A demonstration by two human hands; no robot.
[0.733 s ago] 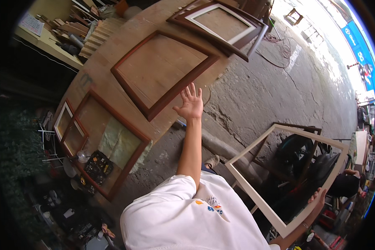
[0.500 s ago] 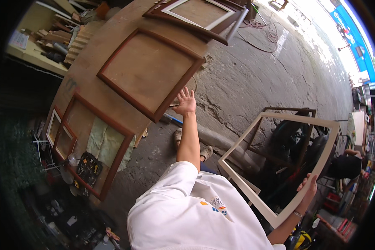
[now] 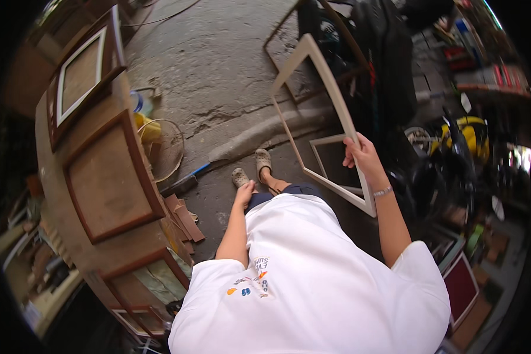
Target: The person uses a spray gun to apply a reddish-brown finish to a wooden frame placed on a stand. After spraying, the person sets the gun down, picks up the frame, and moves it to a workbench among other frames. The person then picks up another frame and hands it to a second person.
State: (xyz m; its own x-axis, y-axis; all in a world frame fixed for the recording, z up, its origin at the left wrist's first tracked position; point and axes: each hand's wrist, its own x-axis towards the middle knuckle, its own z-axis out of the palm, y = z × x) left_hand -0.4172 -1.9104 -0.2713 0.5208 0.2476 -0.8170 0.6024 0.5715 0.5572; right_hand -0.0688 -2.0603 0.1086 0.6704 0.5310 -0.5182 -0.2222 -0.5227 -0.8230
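My right hand (image 3: 364, 159) grips a long side of a pale, unpainted rectangular wooden frame (image 3: 334, 94), held tilted up from the floor at my right. My left hand (image 3: 244, 193) hangs in front of my shorts, above my shoes, with curled fingers and nothing visible in it. Through the opening of the held frame shows part of a smaller pale frame (image 3: 327, 140). On the workbench (image 3: 56, 183) to my left lie a reddish-brown frame (image 3: 143, 165) and a darker frame with a white inner border (image 3: 58, 100).
A dark frame (image 3: 272, 56) leans beside a black motorbike (image 3: 389, 53) ahead right. A blue-handled tool (image 3: 186, 182), wood offcuts (image 3: 186, 219) and a yellow container (image 3: 150, 130) lie by the bench. A raised concrete ridge (image 3: 236, 141) crosses the floor. Another yellow-and-black motorbike (image 3: 469, 138) stands right.
My view has swung to the right, away from the bench. My left hand has drawn back from the bench edge, its fingers going from spread to curled. The right hand still holds the pale frame.
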